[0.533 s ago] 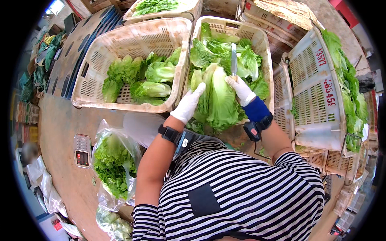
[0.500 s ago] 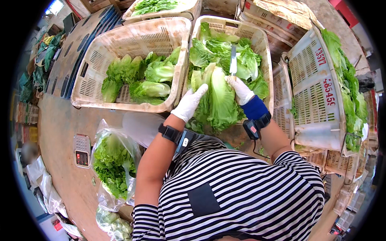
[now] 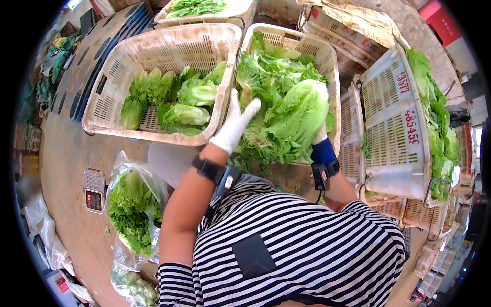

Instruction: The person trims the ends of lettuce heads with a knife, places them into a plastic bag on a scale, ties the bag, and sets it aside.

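Observation:
A large green lettuce head (image 3: 300, 110) lies tilted over the right-hand crate, its pale base toward the far right. My right hand (image 3: 321, 134), in a white glove with a blue cuff, is against its right side. The leaves hide most of that hand's fingers. My left hand (image 3: 231, 125), also white-gloved, is at the crate's near left edge with thumb and fingers spread and nothing in its grasp. Beside its fingers are more loose lettuce leaves (image 3: 250, 135). The knife is out of sight now. Below the lettuce, more leaves fill the right-hand crate (image 3: 333, 56).
On the left stands a dirty white crate (image 3: 153, 46) with several lettuce heads. A clear bag of lettuce (image 3: 134, 215) lies nearer me, by a small scale (image 3: 94, 190). Stacked crates (image 3: 394, 128) topped with greens rise at the right; another crate (image 3: 204, 19) is behind.
The lettuce between my hands has swung over to the right, base now at far right. My left hand has come off it and spread. My right hand has slid lower behind it; the knife has vanished.

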Demonstrator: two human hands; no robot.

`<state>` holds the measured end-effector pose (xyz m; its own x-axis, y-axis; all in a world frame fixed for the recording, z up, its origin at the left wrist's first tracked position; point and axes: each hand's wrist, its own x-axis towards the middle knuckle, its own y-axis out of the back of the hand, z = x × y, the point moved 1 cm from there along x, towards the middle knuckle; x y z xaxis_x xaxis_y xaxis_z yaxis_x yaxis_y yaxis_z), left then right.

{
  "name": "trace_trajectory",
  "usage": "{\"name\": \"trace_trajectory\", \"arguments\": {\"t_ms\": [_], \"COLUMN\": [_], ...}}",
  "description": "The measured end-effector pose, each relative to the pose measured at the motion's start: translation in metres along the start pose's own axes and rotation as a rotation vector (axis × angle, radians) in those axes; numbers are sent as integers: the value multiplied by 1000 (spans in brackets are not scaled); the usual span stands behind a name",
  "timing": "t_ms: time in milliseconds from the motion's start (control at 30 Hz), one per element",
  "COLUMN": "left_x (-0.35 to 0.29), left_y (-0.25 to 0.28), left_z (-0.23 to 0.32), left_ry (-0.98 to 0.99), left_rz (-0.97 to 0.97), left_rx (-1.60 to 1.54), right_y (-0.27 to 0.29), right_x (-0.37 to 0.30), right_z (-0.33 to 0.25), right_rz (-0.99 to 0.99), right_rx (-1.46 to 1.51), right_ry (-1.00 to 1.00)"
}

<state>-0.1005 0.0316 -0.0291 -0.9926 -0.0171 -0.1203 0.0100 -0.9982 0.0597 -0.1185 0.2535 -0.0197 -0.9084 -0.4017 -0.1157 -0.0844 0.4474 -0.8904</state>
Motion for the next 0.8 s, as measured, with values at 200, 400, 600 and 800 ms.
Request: {"name": "trace_trajectory", "arguments": {"t_ms": [200, 400, 600, 800], "left_x": [-58, -56, -60, -64], "left_y": [-12, 21, 29, 30], "left_z": [5, 15, 18, 16], "left_ry": [338, 90, -59, -133], "left_rz": [-557, -12, 54, 120], "left_rx": [-1241, -693, -582, -569], "right_y": [-29, -87, -76, -68], "right_x": [6, 2, 4, 10], "right_z": [-4, -44, -41, -35], "right_rz": [89, -181, -11, 344], "right_rx": [-346, -595, -1066, -356], "right_ry": [273, 110, 364, 413]}}
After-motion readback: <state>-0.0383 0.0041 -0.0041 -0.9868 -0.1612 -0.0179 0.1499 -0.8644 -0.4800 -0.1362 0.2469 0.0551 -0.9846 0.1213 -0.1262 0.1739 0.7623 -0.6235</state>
